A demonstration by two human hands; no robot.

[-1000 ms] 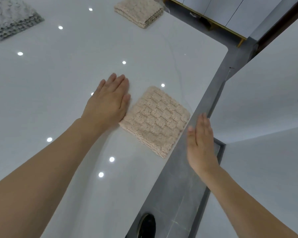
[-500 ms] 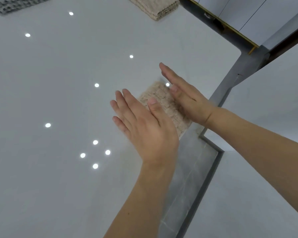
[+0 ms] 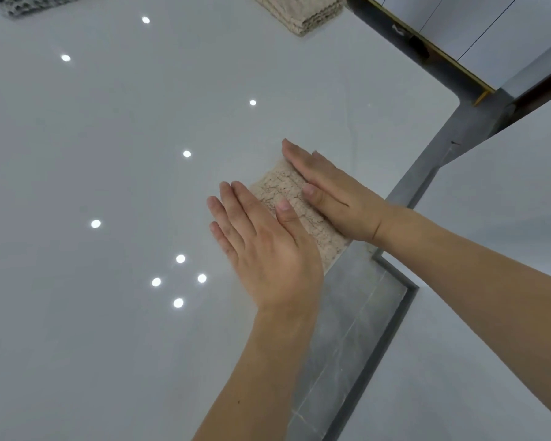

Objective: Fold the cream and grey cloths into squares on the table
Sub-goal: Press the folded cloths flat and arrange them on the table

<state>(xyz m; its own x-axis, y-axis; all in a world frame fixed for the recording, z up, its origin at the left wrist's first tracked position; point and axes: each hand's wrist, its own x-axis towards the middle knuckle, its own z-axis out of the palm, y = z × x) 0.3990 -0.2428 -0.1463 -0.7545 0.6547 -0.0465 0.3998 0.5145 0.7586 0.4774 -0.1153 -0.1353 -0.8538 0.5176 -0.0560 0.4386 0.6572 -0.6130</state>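
A folded cream cloth lies on the glossy white table close to its right edge. My left hand rests flat on the cloth's near-left side, fingers straight. My right hand lies flat along its far-right side, fingers straight, thumb on the fabric. Both hands hide much of the cloth. A second folded cream cloth sits at the top edge of the view. A grey cloth shows at the top left corner, mostly cut off.
The table's right edge runs diagonally just past the cloth, with grey tiled floor below. White cabinets stand at the top right, and a white panel fills the lower right.
My right hand came from beside the table onto the cloth. My left hand shifted from the cloth's left side to its near edge. Since half a second ago both hands have settled lower on it.
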